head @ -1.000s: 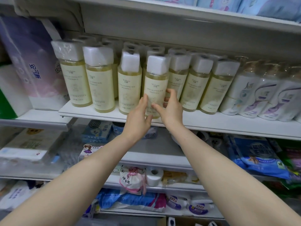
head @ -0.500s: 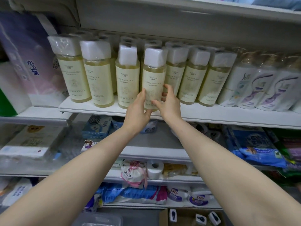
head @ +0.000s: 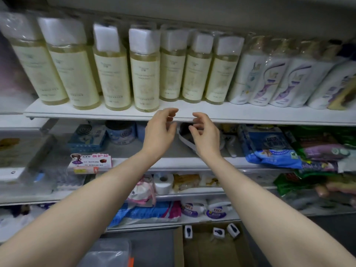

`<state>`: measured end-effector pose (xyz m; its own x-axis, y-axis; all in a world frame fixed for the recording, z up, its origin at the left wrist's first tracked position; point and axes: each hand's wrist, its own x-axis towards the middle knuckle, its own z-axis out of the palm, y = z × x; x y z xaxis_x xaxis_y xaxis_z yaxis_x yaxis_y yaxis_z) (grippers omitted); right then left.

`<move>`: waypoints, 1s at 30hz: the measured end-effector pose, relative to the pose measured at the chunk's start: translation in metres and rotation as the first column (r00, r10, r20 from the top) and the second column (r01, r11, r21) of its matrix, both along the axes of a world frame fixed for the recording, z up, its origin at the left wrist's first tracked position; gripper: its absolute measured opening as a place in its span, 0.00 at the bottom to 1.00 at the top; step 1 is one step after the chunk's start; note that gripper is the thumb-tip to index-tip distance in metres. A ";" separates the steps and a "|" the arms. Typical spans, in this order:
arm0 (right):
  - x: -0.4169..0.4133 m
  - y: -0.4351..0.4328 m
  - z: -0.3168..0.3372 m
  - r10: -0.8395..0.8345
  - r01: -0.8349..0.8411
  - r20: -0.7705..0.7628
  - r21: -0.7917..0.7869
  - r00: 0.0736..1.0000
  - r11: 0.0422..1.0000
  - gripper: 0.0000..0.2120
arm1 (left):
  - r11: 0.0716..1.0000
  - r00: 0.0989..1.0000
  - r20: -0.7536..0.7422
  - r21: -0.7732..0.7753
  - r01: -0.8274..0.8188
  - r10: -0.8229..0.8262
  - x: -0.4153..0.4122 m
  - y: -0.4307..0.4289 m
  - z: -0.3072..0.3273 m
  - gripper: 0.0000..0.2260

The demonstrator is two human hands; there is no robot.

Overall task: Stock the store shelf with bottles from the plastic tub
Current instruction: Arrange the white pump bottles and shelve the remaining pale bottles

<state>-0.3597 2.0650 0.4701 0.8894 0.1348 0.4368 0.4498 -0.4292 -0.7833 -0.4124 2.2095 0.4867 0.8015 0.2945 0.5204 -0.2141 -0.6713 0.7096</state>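
Observation:
Several yellow bottles with white caps and cream labels stand in a row on the white shelf. The bottle in the middle front stands upright near the shelf's edge, free of both hands. My left hand hovers just below and in front of that bottle, fingers loosely curled and holding nothing. My right hand is beside it to the right, also loosely curled and empty. A corner of the clear plastic tub shows at the bottom of the view.
White and purple bottles fill the shelf's right side. Lower shelves hold boxes, a toilet roll, blue bags and green packs. An open cardboard box sits on the floor beside the tub.
Both hands let go of the middle front bottle and dropped back below the shelf edge. The bottle stays upright on the shelf. The camera moved closer to the shelf.

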 end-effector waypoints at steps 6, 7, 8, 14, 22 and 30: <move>0.018 -0.066 -0.025 0.060 -0.061 -0.030 -0.050 0.998 0.997 0.14 | 1.000 0.999 -0.035 0.015 0.017 -0.016 0.014 -0.062 -0.015 0.18; 0.021 -0.079 -0.029 0.077 -0.080 -0.046 -0.052 0.996 0.995 0.14 | 1.000 0.999 -0.040 0.019 0.014 -0.013 0.016 -0.073 -0.018 0.18; 0.025 -0.094 -0.032 0.094 -0.098 -0.058 -0.063 0.994 0.993 0.14 | 1.000 0.999 -0.039 0.020 0.008 -0.008 0.019 -0.087 -0.022 0.18; 0.042 -0.172 -0.063 0.143 -0.155 -0.130 -0.087 0.981 0.984 0.13 | 1.000 0.995 -0.100 0.020 -0.014 0.016 0.027 -0.164 -0.052 0.17; 0.037 -0.249 -0.127 0.189 -0.228 -0.294 -0.105 0.937 0.968 0.13 | 0.996 0.969 -0.246 -0.080 -0.047 0.026 0.016 -0.235 -0.116 0.17; 0.020 -0.277 -0.199 0.128 -0.158 -0.410 -0.042 0.903 0.987 0.14 | 0.991 0.908 -0.420 -0.126 -0.047 -0.011 0.009 -0.266 -0.180 0.18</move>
